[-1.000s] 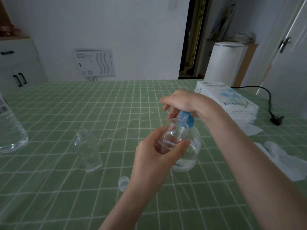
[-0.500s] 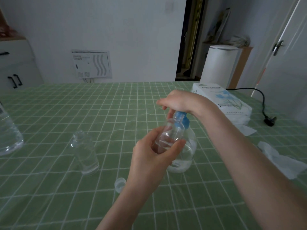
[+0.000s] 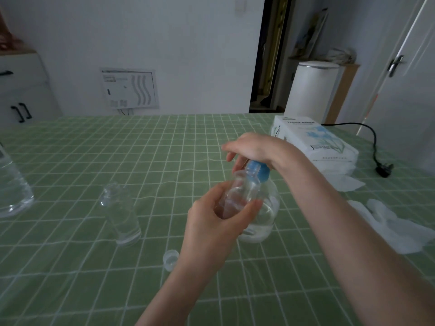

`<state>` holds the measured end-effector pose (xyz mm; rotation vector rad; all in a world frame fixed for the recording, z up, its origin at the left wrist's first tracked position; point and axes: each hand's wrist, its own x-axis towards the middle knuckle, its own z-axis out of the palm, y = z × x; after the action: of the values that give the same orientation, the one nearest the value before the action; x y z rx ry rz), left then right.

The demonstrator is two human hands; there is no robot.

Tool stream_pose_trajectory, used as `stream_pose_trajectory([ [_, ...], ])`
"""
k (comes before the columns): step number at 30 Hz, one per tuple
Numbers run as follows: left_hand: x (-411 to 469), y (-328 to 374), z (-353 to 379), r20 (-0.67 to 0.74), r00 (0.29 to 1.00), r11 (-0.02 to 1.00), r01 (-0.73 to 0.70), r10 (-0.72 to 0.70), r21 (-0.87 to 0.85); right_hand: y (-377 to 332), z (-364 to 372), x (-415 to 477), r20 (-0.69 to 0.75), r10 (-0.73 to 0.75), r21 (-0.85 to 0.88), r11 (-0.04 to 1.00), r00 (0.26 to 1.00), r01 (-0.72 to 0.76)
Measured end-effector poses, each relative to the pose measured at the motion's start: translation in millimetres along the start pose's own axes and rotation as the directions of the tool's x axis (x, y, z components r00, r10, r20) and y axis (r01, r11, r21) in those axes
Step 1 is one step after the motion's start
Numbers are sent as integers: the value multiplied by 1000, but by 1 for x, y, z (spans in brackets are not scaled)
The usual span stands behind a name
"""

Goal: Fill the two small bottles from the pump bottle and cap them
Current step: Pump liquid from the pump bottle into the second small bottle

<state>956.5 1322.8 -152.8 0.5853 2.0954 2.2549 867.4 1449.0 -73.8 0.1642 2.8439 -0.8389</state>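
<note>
My left hand [image 3: 213, 224] grips a small clear bottle [image 3: 242, 191], held tilted with its mouth up against the blue pump head [image 3: 259, 171] of the round clear pump bottle [image 3: 266, 215]. The pump bottle stands on the green checked tablecloth [image 3: 117, 161]. My right hand [image 3: 254, 147] lies palm-down on top of the blue pump, covering it. A second small clear bottle [image 3: 120, 215] stands upright and uncapped to the left. A small clear cap [image 3: 170, 256] lies on the cloth just left of my left wrist.
A large clear water bottle [image 3: 11, 184] stands at the left edge. A white tissue pack [image 3: 313, 142] lies at the back right, with crumpled white tissues [image 3: 388, 222] nearer. A black power cord [image 3: 374, 147] runs along the right side.
Both hands and the two bottles keep the same hold. The right hand has pressed slightly lower on the pump; the view has shifted a little.
</note>
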Motion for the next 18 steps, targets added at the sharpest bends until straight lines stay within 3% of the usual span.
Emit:
stream_pose_trajectory([
  [18, 0, 3, 1, -2, 1000, 999, -25, 25, -22, -6, -6, -9, -26, -8, 22, 1000, 1000, 8],
])
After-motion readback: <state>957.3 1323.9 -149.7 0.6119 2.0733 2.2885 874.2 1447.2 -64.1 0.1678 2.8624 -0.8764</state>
